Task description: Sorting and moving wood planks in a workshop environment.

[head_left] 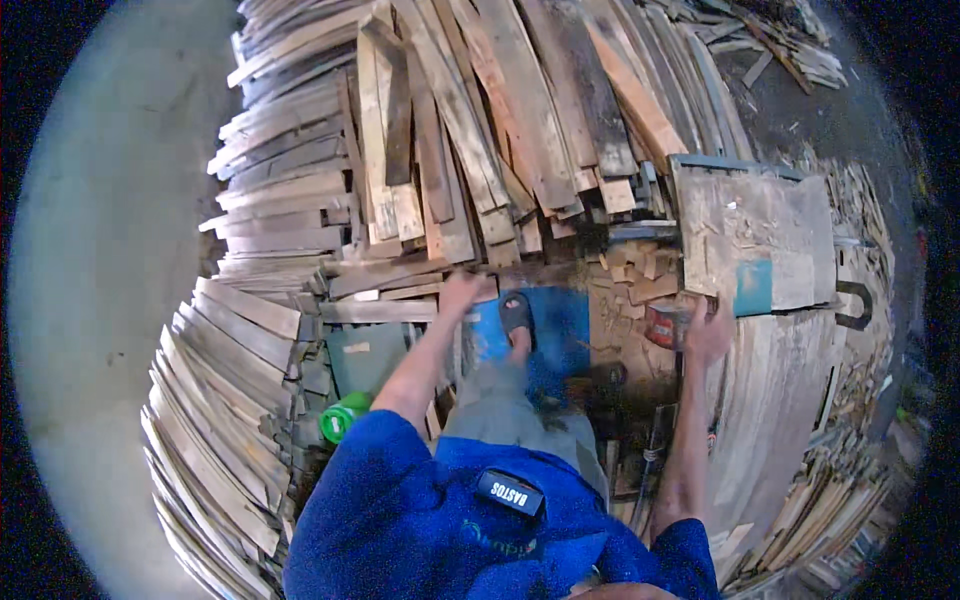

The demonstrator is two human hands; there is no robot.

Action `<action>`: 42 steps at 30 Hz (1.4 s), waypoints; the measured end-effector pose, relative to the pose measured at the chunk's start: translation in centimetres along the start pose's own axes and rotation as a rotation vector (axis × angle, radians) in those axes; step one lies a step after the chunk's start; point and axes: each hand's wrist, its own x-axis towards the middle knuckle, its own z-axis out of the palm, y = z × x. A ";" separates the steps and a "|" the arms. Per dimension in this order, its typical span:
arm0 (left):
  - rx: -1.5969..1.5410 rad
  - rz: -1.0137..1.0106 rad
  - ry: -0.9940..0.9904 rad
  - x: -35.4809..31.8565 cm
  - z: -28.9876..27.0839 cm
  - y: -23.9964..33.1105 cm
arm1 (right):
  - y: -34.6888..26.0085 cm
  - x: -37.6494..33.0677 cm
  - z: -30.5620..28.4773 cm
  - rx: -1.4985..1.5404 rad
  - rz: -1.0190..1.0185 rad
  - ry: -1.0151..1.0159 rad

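Reaching toward 12 o'clock, the left hand (458, 293) rests on a wooden plank (385, 311) lying at the near edge of the large plank stack (450, 130); whether its grip is closed on the plank cannot be told. At 3 o'clock, the right hand (708, 335) touches the near edge of the saw worktop (760, 240), its fingers spread open and holding nothing. Between the hands, a sandalled foot (516, 315) stands on a blue surface (560, 330). A green bottle (343, 416) lies at 9 o'clock beside the left forearm, against a lower plank pile (215, 400).
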 end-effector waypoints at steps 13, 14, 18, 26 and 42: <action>0.037 -0.185 0.370 18.1 2.0 15.4 | -2.0 0.0 0.8 -0.295 0.096 -0.006; 0.015 -0.209 0.306 18.5 1.4 15.2 | -2.8 -0.2 1.0 -0.271 0.108 -0.011; 0.092 0.008 0.339 20.1 -1.1 11.8 | -3.9 0.6 1.3 -0.327 0.169 -0.094; -0.842 -0.062 -0.545 11.8 -8.3 11.2 | -2.0 0.1 2.0 -0.376 0.082 0.060; -0.931 -0.129 -0.738 -0.5 -3.6 15.8 | -3.0 1.9 3.1 -0.184 -0.136 0.124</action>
